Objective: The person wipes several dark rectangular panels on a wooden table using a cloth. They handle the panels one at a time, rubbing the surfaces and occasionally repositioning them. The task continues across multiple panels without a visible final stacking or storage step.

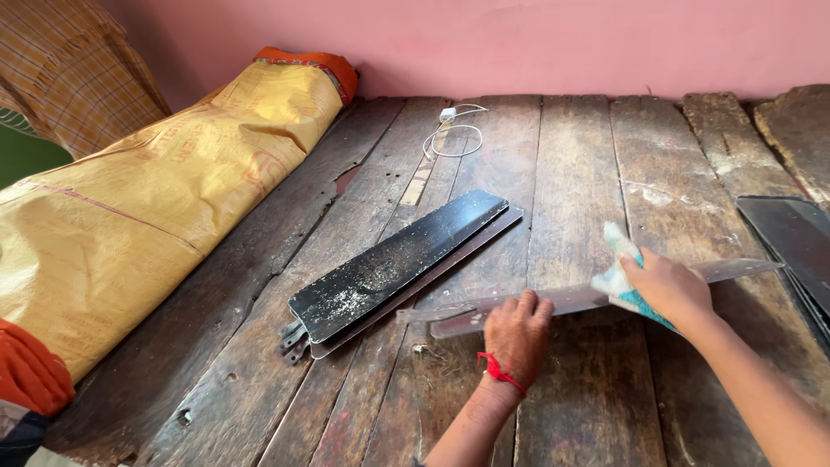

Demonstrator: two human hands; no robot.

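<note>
Here, the landmark is the long grey blade (571,300) that lies edge-up across the plank counter (588,173), held by both hands. Far to the left of that blade a big yellow sack (156,199) with an orange end rests along the counter's edge, with a checked cloth (78,69) behind it against the pink wall (519,39). Just left of the blade, and a little behind it, two dark flat blades (398,264) lie stacked at an angle, the top one speckled with dust; their near corner almost meets the grey blade's left tip. Well behind the blade, near the wall, a white charger with a looped cable (454,134) sits on the planks. The left hand (517,333), a red thread at its wrist, is curled over the blade's near left part, fingers closed on its top edge. The right hand (667,290) grips a white and teal cloth (616,275), pressed against the blade right of its middle. To the right of the blade's far tip, more dark blades (791,238) lie at the counter's edge.
</note>
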